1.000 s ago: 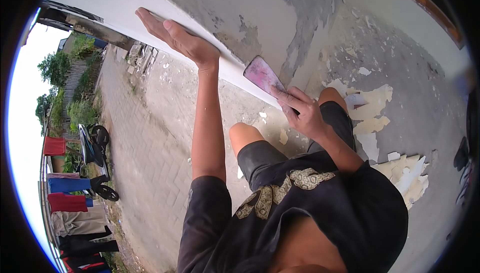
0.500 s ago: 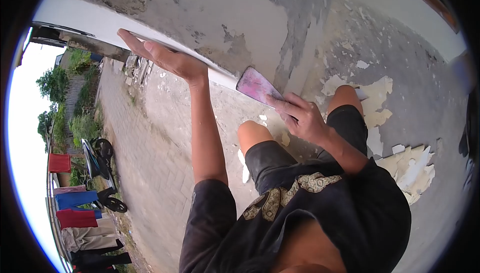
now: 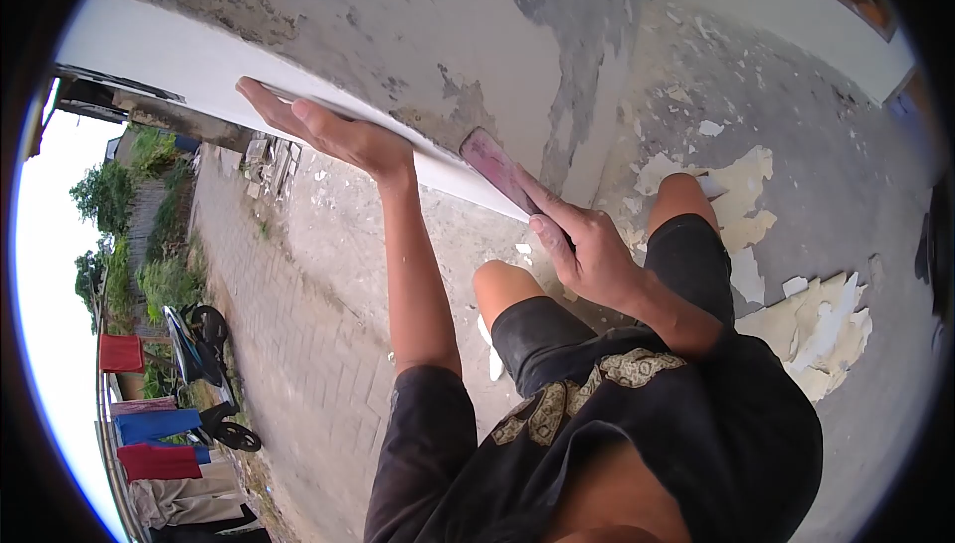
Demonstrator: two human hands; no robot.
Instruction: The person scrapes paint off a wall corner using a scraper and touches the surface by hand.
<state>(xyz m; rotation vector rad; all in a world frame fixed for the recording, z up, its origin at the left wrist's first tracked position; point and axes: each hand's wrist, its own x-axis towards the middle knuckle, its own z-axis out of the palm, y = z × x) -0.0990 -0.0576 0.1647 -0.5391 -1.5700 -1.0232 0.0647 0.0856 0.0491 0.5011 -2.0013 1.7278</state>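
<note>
My left hand [image 3: 343, 140] lies against the white narrow face [image 3: 189, 46] of the wall's edge, its fingers stretched out along it. My right hand [image 3: 597, 260] grips a flat pinkish scraper [image 3: 497, 170] with dark edges, the index finger extended along it. The tip of the scraper meets the corner where the white face joins the patchy grey wall [image 3: 398, 26]. Old paint and bare plaster show on that wall beside the scraper. Part of the scraper is hidden by my right fingers.
Peeled paint flakes [image 3: 811, 334] lie on the grey floor beside my bent knees [image 3: 686, 200]. To the left runs a paved yard [image 3: 298, 314] with a parked motorbike [image 3: 204, 344] and laundry [image 3: 159, 461] on a line. Rubble [image 3: 269, 167] sits near the far wall.
The scraper has turned, showing its face more edge-on, and my right index finger now lies further along it. My left hand keeps its place on the wall edge; the view has shifted slightly.
</note>
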